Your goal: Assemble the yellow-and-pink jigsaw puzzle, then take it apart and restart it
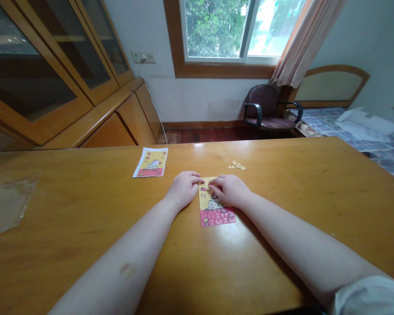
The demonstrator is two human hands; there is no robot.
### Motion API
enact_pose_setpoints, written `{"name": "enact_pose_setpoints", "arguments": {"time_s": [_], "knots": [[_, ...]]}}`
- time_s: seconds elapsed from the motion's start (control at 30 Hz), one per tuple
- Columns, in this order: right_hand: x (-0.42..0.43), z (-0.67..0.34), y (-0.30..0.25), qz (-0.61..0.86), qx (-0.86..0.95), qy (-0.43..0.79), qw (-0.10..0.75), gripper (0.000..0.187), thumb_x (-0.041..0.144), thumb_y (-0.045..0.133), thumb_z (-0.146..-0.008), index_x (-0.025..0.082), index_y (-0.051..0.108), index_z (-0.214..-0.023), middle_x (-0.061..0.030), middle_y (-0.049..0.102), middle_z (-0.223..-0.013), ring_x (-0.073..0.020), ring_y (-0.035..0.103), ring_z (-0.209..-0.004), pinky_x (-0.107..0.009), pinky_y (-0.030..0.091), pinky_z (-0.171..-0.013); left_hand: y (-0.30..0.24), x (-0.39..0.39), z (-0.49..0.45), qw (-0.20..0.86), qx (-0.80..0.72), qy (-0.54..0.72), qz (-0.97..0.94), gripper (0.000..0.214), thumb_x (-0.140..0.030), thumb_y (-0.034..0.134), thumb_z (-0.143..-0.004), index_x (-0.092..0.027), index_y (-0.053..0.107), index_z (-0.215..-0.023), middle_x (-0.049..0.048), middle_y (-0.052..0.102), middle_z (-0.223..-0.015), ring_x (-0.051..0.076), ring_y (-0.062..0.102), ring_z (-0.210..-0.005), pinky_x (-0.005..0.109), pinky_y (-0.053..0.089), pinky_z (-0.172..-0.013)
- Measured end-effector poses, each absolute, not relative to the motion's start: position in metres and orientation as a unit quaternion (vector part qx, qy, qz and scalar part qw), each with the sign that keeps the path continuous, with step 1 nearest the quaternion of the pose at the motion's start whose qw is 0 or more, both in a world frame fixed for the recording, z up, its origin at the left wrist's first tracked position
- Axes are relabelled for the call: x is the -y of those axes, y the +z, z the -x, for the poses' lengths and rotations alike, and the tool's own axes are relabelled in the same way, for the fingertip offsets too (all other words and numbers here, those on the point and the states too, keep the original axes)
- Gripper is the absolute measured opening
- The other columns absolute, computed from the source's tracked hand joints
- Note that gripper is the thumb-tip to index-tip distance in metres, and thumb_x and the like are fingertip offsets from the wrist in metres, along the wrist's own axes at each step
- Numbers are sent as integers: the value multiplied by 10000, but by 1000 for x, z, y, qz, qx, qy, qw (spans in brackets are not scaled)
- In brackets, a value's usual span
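A small jigsaw puzzle (216, 211), yellow above and pink below, lies on the wooden table (282, 205). My left hand (183, 187) rests at its upper left corner, fingers curled and pressing on the edge. My right hand (229, 189) lies over the puzzle's upper right part, fingertips bent down onto the pieces. Whether either hand holds a piece is hidden. A few loose puzzle pieces (237, 166) lie just beyond my right hand.
A printed picture card (150, 162) showing the same image lies farther left on the table. A clear plastic bag (6, 201) sits at the left edge. Beyond the table are a wooden cabinet (52, 78), a chair (269, 109) and a bed (354, 127).
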State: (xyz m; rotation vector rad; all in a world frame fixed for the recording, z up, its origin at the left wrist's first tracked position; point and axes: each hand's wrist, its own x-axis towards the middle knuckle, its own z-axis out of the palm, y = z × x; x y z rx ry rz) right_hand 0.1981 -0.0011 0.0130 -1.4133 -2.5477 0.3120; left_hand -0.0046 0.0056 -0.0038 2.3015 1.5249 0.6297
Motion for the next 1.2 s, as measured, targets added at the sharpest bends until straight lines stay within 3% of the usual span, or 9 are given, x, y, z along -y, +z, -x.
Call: {"name": "enact_pose_setpoints", "arguments": {"time_s": [1.07,1.2], "knots": [[1,-197,11,466,870,127,100,279,376,505,-940,239,728,-1037,-69,733,-973,-180,662,-897,-277,451,-810,-3,-5,4,157,-536,204,-804,356,-144,480,-794,-255,769,-970,46,674,-1136,244,583,-1097,426,449,-1024],[1,-197,11,460,872,130,108,287,378,500,-942,234,722,-1050,-68,735,-1001,-185,670,-914,-281,459,-830,-3,-5,4,160,-535,223,-799,400,-123,466,-786,-244,738,-1053,45,665,-1154,224,579,-1107,406,446,-1034]]}}
